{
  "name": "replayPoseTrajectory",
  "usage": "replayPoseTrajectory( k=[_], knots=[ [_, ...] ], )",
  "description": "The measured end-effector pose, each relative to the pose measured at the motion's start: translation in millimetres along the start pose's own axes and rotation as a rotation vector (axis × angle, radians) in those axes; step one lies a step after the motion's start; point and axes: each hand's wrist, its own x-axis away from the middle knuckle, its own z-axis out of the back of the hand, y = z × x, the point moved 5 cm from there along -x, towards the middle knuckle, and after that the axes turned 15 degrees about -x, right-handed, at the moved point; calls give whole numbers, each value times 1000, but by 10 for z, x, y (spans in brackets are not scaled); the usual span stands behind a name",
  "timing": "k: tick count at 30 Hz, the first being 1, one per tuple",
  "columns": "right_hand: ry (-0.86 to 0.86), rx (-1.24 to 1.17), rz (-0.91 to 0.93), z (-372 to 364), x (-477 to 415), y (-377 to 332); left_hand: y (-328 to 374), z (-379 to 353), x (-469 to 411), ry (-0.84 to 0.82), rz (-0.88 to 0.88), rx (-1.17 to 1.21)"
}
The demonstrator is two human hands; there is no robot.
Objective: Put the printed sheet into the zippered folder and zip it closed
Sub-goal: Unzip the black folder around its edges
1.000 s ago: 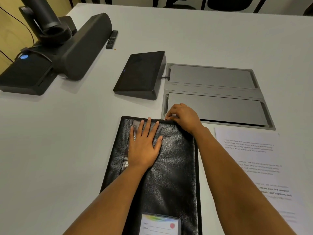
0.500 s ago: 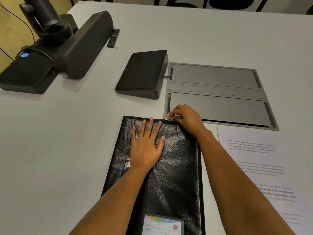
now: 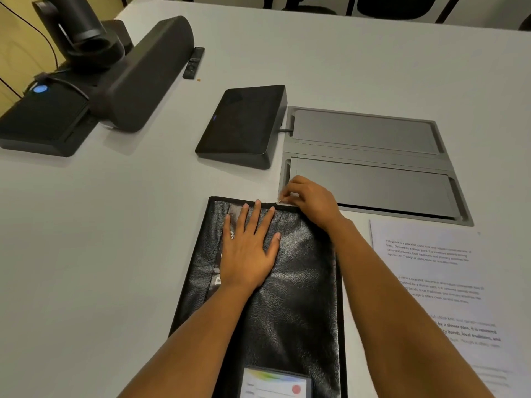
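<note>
A black leather-look zippered folder (image 3: 298,297) lies flat on the white table in front of me, with a label card (image 3: 275,384) in a window at its near end. My left hand (image 3: 250,248) rests flat on the folder's upper part, fingers spread. At the folder's far edge, my right hand (image 3: 311,201) pinches the small metal zipper pull (image 3: 280,201). The printed sheet (image 3: 439,271) lies on the table to the right of the folder, partly hidden by my right forearm.
A grey recessed cable box (image 3: 370,162) with two lids sits just beyond my right hand. A black touch panel (image 3: 244,124) stands left of it. A soundbar (image 3: 143,79), camera stand (image 3: 83,33) and remote (image 3: 194,62) occupy the far left.
The view has shifted a little. My right hand stays at the zipper pull on the folder's far edge, and my left hand stays flat on the folder.
</note>
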Motion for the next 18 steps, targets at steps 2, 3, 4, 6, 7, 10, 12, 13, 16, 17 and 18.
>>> replayPoseTrajectory(
  k=[2, 3, 4, 6, 7, 10, 12, 13, 16, 17, 18],
  knots=[
    [14, 0, -21, 61, 65, 71, -4, -1, 0, -4, 0, 7],
    [14, 3, -25, 64, 71, 79, -6, 0, 2, -4, 3, 6],
    [13, 5, -29, 59, 69, 79, -8, 4, 3, -5, 3, 6],
    [10, 4, -37, 56, 56, 68, -5, 16, -1, -5, 0, 13],
    [1, 9, -37, 57, 49, 63, -4, 21, -6, -5, 0, 18],
    [-28, 57, -29, 54, 30, 60, -11, 85, -58, 21, -9, 11],
    [-38, 74, -20, 44, 14, 44, -33, 163, -186, 71, -30, 5],
    [-35, 69, -14, 40, 3, 35, -34, 188, -267, 84, -57, 2],
    [-34, 56, 0, 26, -14, 21, -30, 201, -430, 95, -91, 67],
    [-35, 47, -2, 28, -11, 29, -42, 192, -456, 92, -70, 112],
    [-34, 34, -8, 35, -1, 44, -56, 181, -468, 92, -47, 144]
  ],
)
